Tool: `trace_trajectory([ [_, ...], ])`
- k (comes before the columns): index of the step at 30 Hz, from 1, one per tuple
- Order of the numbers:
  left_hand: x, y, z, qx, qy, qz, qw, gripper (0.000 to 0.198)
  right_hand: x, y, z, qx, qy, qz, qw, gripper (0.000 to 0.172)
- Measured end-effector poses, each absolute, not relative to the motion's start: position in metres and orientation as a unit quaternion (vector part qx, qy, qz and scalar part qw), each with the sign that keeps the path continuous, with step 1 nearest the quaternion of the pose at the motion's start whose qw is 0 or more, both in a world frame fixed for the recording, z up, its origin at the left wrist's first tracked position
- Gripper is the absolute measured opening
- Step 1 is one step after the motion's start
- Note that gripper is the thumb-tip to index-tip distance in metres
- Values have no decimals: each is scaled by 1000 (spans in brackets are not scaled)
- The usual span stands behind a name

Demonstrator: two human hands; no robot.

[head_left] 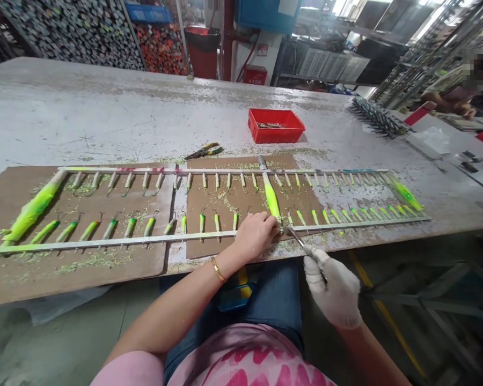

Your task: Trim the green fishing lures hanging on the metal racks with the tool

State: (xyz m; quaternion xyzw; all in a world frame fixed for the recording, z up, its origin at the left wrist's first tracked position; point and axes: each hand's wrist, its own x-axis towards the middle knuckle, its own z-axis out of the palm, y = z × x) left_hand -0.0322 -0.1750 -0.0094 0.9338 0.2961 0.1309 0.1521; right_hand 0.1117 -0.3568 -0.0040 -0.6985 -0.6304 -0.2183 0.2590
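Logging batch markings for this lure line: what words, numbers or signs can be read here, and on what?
Red box on the far wall: white lettering, too blurred to read.
Small label on the white wall: too small to read.
Green fishing lures: no readable marking.
No other readable text shows.

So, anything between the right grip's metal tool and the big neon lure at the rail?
Nothing visible. The metal tool in the gloved right hand reaches the lower end of the neon-yellow lure at the metal rail. The bare left hand sits beside that spot, not between.
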Motion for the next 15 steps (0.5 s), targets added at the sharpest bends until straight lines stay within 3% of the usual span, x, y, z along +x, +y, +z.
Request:
trace_trajectory([
  [12,-32,-177,-4,930,303,131,163,21,108,-353,2,-668,-649,-235,279,34],
  [15,-32,-178,-6,929,306,135,158,22,110,-353,-4,-676,-642,-245,267,27],
])
